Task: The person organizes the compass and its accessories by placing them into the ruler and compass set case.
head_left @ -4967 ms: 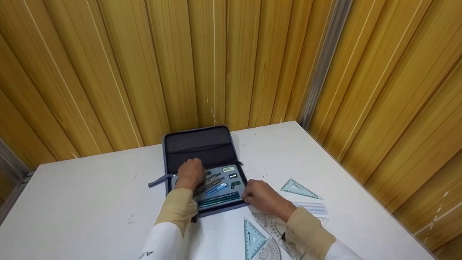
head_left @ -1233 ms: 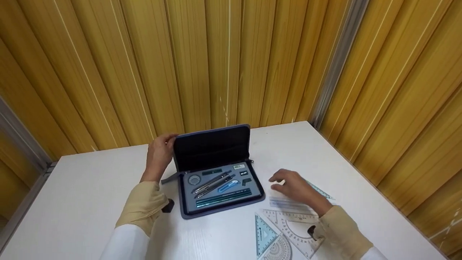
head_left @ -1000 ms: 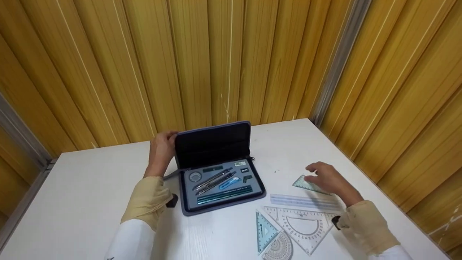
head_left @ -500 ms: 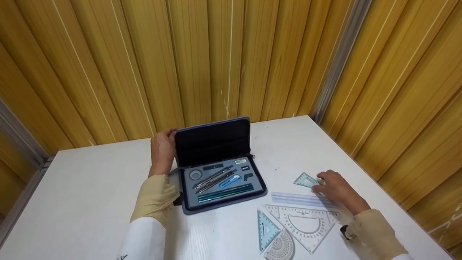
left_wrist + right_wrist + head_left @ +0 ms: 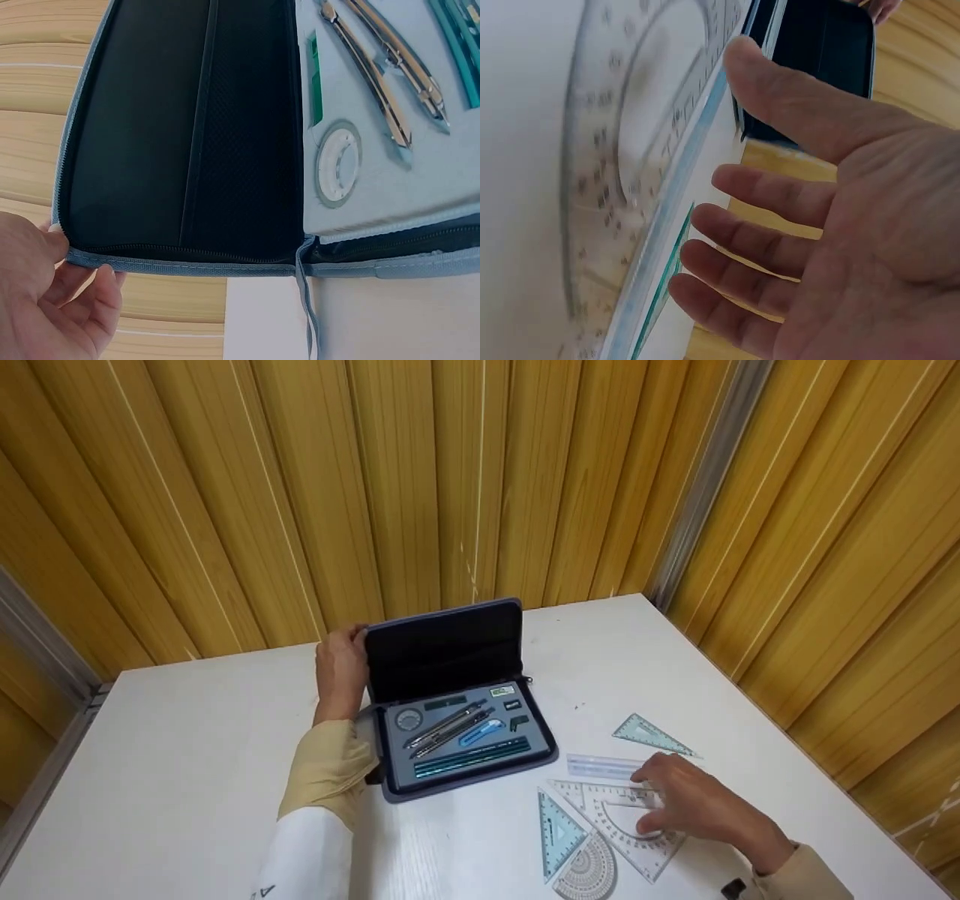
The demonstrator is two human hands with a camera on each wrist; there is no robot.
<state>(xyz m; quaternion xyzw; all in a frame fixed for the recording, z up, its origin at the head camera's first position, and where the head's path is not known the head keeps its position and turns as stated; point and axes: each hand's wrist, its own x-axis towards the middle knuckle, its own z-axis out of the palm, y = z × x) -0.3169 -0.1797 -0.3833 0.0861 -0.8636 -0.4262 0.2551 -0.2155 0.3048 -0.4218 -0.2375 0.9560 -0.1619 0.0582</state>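
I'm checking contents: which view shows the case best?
The head view: the open case shows nearly whole, its inside visible. The left wrist view, though closer, crops it; the right wrist view catches only part, beyond the right hand.

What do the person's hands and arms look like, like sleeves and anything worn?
The left hand and right hand wear no gloves. On the left is a white sleeve with a small dark mark, then a crinkled beige cuff and a dark piece by the wrist. The right side shows a similar beige covering and a small black piece.
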